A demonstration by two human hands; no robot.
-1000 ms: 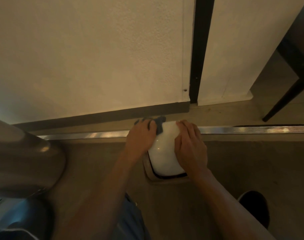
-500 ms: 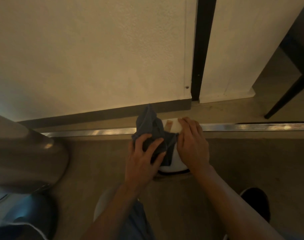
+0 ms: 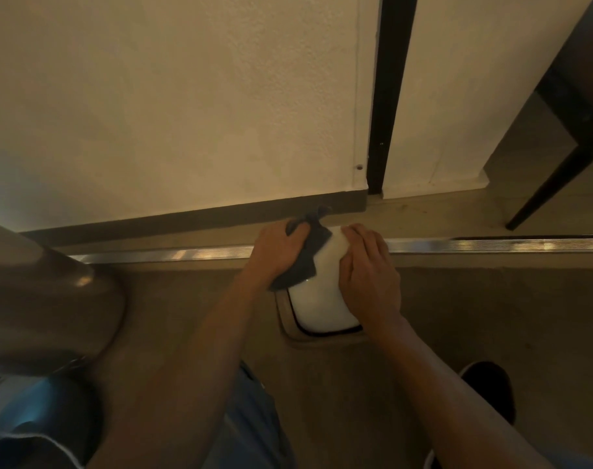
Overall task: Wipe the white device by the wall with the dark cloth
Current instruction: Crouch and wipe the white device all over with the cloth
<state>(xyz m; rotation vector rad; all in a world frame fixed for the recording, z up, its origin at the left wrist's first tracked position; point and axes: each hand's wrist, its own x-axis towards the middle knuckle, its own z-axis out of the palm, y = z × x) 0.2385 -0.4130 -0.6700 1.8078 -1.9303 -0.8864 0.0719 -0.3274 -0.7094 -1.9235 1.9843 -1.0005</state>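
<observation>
A smooth white device (image 3: 322, 299) with rounded corners stands on the floor close to the wall, on a tan base with a dark rim. My left hand (image 3: 278, 250) grips the dark cloth (image 3: 305, 262) and presses it against the device's left side; a corner of the cloth sticks up toward the skirting. My right hand (image 3: 368, 275) lies flat on the device's right side, fingers together, steadying it. The far end of the device is hidden under both hands.
A metal floor strip (image 3: 491, 244) runs left to right just behind the device. The cream wall (image 3: 187, 113) with a dark skirting is beyond it. A dark chair leg (image 3: 542, 194) stands at right, a bulky grey object (image 3: 45, 299) at left, my shoe (image 3: 488, 384) at lower right.
My left hand has carried the cloth from the top of the device, where it was bunched up, down to its left side. My right hand has stayed on the right side.
</observation>
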